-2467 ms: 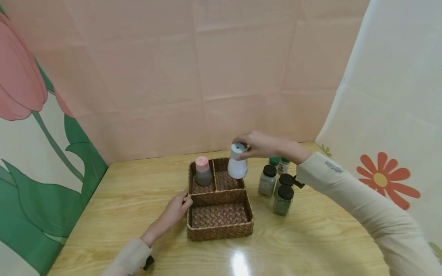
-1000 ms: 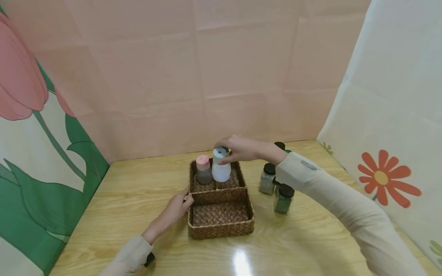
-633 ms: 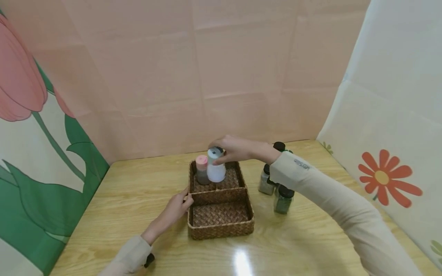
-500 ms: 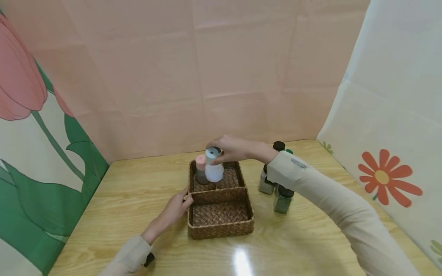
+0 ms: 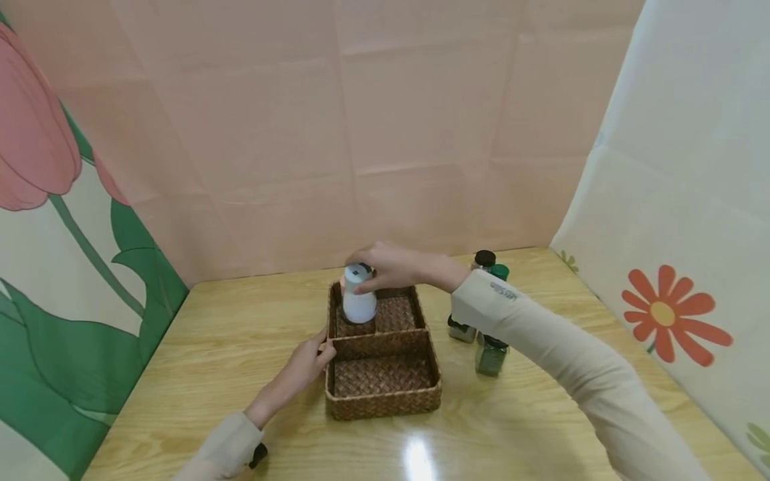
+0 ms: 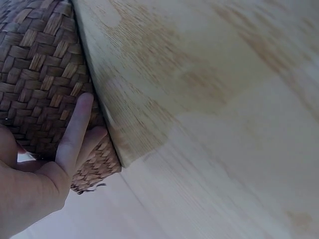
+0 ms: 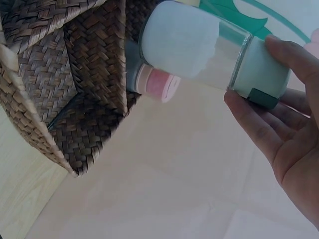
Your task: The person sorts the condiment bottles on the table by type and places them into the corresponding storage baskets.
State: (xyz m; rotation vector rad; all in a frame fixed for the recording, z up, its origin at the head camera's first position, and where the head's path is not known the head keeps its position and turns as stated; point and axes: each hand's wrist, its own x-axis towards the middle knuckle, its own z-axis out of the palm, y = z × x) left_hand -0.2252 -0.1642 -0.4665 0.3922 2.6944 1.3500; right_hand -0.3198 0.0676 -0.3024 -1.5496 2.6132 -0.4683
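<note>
My right hand (image 5: 391, 266) pinches the pale green cap of a glass seasoning jar (image 5: 359, 306) filled with white contents. That jar is above the back left compartment of a brown woven basket (image 5: 385, 409), in front of a pink-capped seasoning jar. Only a sliver of pink shows in the head view; the right wrist view has the pink cap (image 7: 162, 85) beside the white-filled jar (image 7: 179, 40), partly behind it. My left hand (image 5: 303, 366) touches the basket's left side. In the left wrist view its straight fingers (image 6: 75, 132) lie against the woven outer wall (image 6: 42, 74).
Right of the basket stand several more jars, among them a dark green one (image 5: 490, 361), a green-capped one (image 5: 499, 271) and a black-capped one (image 5: 484, 258). My right sleeve (image 5: 541, 334) covers part of them. The basket has a wide front compartment (image 5: 385, 373) and two at the back.
My right hand has carried the white-filled jar left, from the back right compartment's right edge to the back left one, so it now covers the pink-capped jar. The left hand has stayed put.
</note>
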